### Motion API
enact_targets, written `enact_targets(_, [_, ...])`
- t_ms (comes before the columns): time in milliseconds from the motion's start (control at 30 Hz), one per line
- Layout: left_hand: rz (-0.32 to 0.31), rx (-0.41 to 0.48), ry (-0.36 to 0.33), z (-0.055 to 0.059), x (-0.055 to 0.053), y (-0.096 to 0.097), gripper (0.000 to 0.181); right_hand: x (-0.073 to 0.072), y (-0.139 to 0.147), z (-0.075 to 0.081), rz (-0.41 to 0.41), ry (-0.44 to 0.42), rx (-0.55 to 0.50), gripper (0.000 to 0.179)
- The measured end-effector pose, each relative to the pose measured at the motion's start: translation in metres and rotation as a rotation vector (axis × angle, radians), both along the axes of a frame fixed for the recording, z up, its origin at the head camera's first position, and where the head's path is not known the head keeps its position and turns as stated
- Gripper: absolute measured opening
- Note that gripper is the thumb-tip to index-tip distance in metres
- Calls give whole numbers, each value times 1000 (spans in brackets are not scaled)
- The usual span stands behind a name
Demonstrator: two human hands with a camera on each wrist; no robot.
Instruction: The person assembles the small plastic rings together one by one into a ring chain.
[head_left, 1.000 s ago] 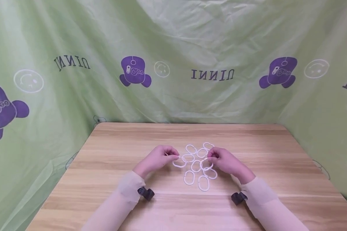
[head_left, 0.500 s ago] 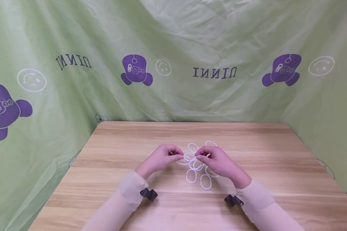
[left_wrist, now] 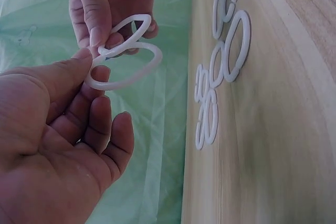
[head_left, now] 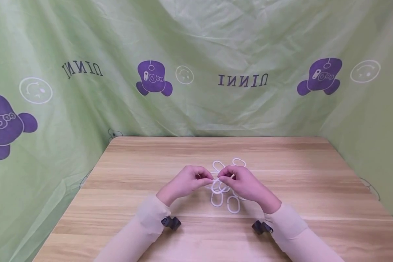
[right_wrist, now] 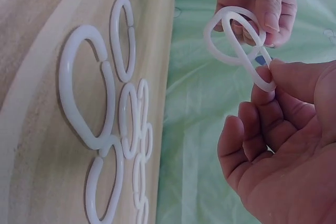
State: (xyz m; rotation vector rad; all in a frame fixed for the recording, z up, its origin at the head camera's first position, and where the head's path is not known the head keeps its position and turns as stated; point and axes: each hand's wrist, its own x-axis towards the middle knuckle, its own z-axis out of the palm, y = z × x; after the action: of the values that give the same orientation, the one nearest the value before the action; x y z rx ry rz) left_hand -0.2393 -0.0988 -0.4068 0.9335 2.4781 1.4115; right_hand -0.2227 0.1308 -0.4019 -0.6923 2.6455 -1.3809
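Note:
Low over the middle of the table, both hands are close together, fingertips almost meeting. My left hand (head_left: 187,182) pinches one white plastic shower curtain ring (left_wrist: 126,83) between thumb and index finger. Another white ring (right_wrist: 239,51), of the same oval shape, is pinched by my right hand (head_left: 250,185). The two held rings cross each other near the fingertips in both wrist views. Beneath and around the hands, several more rings lie flat on the table, such as the near ring (head_left: 233,204); some are partly hidden by the hands. A small gap shows in the side of a large ring (right_wrist: 65,85).
The wooden table (head_left: 144,153) carries the loose rings at its centre. Green cloth (head_left: 203,112) with purple figures hangs behind it and along both sides. Black cameras sit at the left wrist (head_left: 171,222) and the right wrist (head_left: 262,227).
My right hand has moved left, bringing its ring from the right of the pile to the left hand. The left hand has shifted slightly right with its ring, and the two rings now overlap.

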Motion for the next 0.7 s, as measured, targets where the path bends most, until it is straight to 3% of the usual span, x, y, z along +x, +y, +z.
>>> enact_targets(233, [-10,-17,11,-2,1,2,8,1,-3,-3,-30,16,25,4])
enact_targets(467, [-20,-28,31,0,4,6,7,3,-7,-4,-88,104,73,4])
enact_targets(700, [-50,-19,89,-5,5,11,7,4,-8,-5,-106,127,31,4])
